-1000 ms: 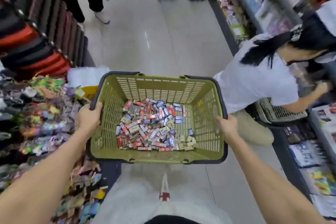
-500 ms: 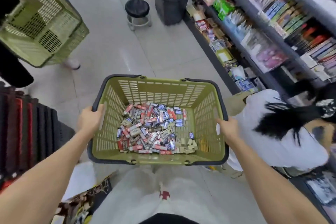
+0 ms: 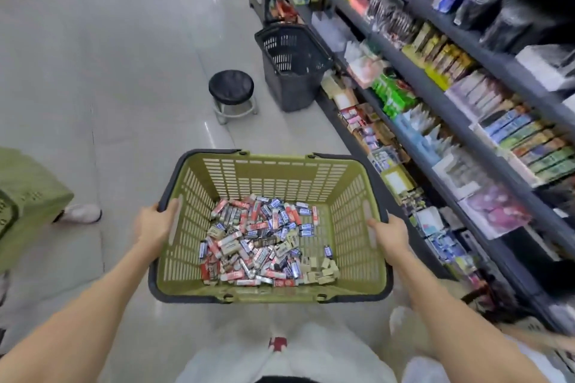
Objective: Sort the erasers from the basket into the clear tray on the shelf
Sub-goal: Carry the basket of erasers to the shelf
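Head view: left hand [image 3: 154, 224] and right hand [image 3: 389, 235] each grip a side rim of the olive-green slotted plastic basket [image 3: 267, 177], small wrapped erasers [image 3: 264, 242] heaped inside.

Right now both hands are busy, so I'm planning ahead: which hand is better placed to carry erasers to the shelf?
Probably the right hand: it grips the basket rim nearest the shelf. The left hand holds the aisle-side rim, farther away. The erasers lie between both.
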`<action>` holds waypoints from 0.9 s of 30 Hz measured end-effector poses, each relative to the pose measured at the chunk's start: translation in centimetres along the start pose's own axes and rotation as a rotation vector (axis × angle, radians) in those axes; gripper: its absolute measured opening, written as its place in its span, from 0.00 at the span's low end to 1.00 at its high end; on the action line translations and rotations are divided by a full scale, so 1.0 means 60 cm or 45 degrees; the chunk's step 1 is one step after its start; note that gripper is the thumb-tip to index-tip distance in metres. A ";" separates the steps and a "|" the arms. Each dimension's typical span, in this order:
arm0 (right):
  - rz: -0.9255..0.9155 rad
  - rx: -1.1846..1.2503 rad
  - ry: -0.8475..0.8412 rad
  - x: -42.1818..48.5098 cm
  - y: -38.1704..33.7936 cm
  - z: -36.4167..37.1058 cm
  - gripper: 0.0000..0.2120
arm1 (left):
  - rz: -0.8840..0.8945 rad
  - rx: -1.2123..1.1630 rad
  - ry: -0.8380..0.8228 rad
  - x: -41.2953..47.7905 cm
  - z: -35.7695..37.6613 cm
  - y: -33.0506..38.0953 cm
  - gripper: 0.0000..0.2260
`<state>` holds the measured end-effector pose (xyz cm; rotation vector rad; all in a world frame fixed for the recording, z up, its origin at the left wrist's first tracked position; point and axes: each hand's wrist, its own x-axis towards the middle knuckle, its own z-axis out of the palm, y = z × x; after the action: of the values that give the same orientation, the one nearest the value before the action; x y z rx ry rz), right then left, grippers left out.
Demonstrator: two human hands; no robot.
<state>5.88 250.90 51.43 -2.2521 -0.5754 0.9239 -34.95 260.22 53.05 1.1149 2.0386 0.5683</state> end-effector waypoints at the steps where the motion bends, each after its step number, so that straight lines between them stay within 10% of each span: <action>1: -0.015 -0.015 0.001 0.032 -0.040 0.014 0.09 | 0.000 -0.024 0.011 0.035 0.002 0.030 0.19; 18: 0.065 0.030 0.006 0.534 -0.578 0.320 0.25 | 0.083 -0.055 -0.017 0.763 0.051 0.477 0.19; 27: 0.105 0.071 0.206 0.745 -0.808 0.404 0.12 | 0.230 0.092 -0.092 1.095 0.121 0.767 0.14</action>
<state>10.09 321.05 50.79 -2.2887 -0.3826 0.7779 -28.51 340.49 53.63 1.3529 1.9216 0.5390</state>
